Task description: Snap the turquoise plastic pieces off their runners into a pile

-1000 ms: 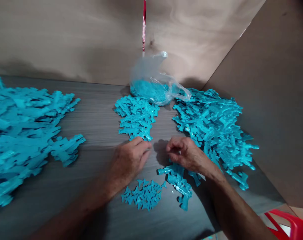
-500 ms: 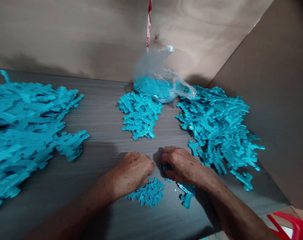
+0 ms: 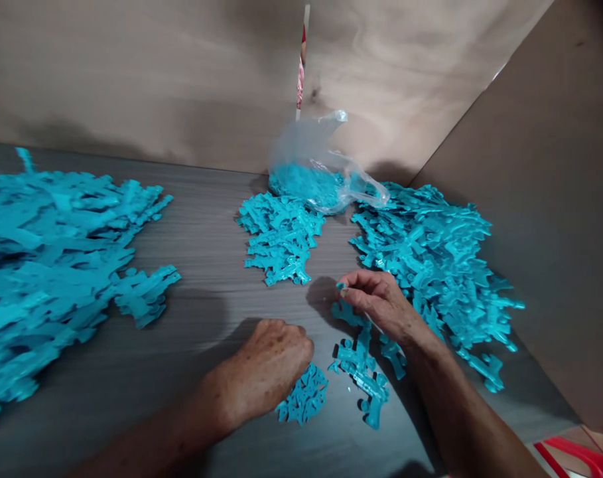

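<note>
My left hand (image 3: 271,368) rests knuckles-up on the dark table (image 3: 206,265), fingers curled over the edge of a small heap of tiny teal bits (image 3: 304,401). My right hand (image 3: 378,302) is raised a little to the right, fingertips pinched on a small teal plastic piece (image 3: 341,289). Below it lies a teal plastic frame of parts (image 3: 363,368). Whether my left fingers hold anything is hidden.
A big teal pile (image 3: 47,265) covers the left of the table, another pile (image 3: 440,265) lies right, a smaller one (image 3: 281,236) in the middle. A clear plastic bag (image 3: 316,166) with teal pieces sits by the plywood wall (image 3: 156,73). Something red (image 3: 580,451) shows bottom right.
My right hand has lifted and moved up-right with a small piece pinched, uncovering the teal frame. My left hand slid slightly down toward the heap of bits.
</note>
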The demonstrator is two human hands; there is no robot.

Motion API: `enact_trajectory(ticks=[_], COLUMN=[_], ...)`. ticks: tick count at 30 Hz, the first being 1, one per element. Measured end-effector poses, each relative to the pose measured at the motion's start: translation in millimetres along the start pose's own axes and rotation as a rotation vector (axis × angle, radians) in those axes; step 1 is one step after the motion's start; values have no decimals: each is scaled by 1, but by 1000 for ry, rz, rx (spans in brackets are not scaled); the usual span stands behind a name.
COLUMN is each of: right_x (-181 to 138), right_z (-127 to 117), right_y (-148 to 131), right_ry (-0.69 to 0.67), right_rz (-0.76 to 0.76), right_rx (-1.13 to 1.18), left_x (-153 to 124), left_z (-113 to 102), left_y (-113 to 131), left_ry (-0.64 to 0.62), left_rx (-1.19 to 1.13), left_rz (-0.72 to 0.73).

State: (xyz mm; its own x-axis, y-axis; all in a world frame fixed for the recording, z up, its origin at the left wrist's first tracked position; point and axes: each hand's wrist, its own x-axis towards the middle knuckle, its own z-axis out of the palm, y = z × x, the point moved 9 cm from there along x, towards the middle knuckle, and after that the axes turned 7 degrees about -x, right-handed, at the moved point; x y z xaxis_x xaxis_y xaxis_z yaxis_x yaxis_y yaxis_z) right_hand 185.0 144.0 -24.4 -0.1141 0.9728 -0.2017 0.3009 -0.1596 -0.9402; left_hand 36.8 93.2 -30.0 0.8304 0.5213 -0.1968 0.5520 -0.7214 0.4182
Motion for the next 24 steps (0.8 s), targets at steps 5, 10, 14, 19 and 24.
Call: enact_trajectory(ticks=[5, 10, 14, 19, 24], right_x=[8, 10, 10, 10, 11], right_z=[9, 17, 21, 22, 11], right_y=[16, 23, 27, 27, 19], right_ry=[-4, 11, 1, -48, 43], right_rz=[98, 95, 69, 46, 30], right_rx=[122, 109, 49, -8, -37], left_x=[1, 1, 1, 2, 3], left_z=[7, 4, -9, -10, -6], left_y=[-4, 6, 13, 13, 7], left_ry=[-15, -31, -62, -120, -44], left_rx=[-27, -29, -18, 27, 28], left_rz=[-7, -1, -54, -90, -72])
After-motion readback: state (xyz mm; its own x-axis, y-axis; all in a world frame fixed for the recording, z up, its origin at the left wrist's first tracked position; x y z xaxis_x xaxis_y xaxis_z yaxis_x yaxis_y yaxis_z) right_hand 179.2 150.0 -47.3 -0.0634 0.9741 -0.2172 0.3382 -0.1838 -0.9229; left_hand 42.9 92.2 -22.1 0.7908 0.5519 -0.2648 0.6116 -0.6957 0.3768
